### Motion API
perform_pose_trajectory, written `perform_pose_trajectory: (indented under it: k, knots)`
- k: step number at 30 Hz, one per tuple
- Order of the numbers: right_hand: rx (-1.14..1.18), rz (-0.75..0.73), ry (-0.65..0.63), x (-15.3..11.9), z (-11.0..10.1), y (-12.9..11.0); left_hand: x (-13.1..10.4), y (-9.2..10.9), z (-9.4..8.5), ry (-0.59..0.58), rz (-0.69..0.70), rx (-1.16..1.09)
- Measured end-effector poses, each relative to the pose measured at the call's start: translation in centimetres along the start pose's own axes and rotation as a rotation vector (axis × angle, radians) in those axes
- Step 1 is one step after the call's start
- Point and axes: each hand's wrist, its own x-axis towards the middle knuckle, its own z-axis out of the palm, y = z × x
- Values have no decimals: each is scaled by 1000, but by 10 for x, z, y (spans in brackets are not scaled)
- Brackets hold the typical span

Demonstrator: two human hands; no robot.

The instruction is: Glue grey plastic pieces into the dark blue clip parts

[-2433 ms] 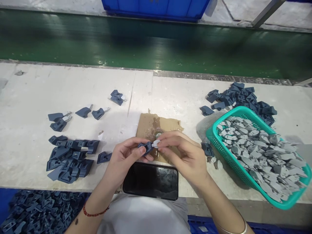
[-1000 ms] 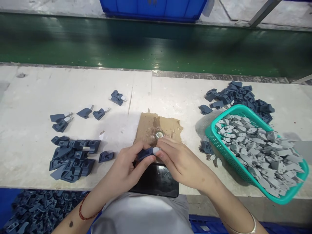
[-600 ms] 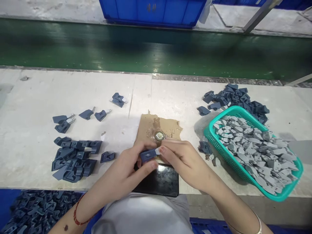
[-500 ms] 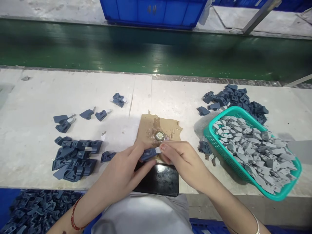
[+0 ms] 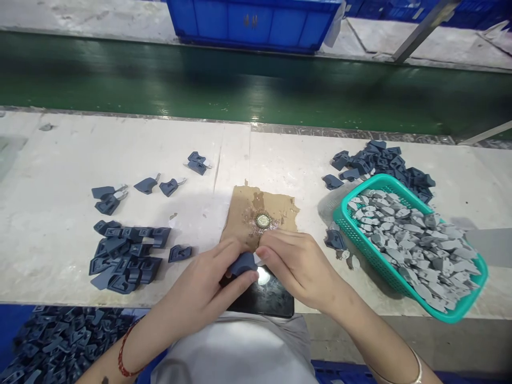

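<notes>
A dark blue plastic part (image 5: 243, 263) is gripped between the thumb and fingers of my left hand (image 5: 216, 277), its smooth side facing up. At its right end, my right hand (image 5: 302, 262) pinches a small light grey plastic piece (image 5: 259, 259), mostly covered by the fingertips. The two pieces meet; how deep one sits in the other is hidden. Below the hands lies a black phone-like slab (image 5: 266, 298). Just beyond them, a round metallic disc (image 5: 263, 221) with a wet-looking rim sits on brown cardboard (image 5: 282, 205).
A green basket (image 5: 376, 261) of grey pieces stands on the right, with a heap of blue parts (image 5: 384, 162) behind it. More blue parts (image 5: 124, 261) lie on the left; several have grey pieces attached (image 5: 170, 186). A blue crate (image 5: 256, 24) stands beyond the green belt (image 5: 200, 85).
The blue part has been turned over, from its recessed face to its smooth side. Both hands have come slightly lower, still holding the pieces together. The whole view has shifted a little.
</notes>
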Motion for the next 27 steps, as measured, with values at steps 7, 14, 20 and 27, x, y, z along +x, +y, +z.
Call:
perform_pose_trajectory:
  k: [7, 14, 20, 27]
  knots:
    - [-120, -22, 63, 1, 11, -6, -4, -7, 5, -20, 3, -88]
    - [-261, 19, -24, -4, 6, -23, -5, -9, 5, -142, 17, -214]
    - [-393, 12, -6, -7, 5, -36, -8, -12, 6, -176, 65, -225]
    - [5, 122, -57, -9, -7, -30, -23, 4, -8, 41, 33, -108]
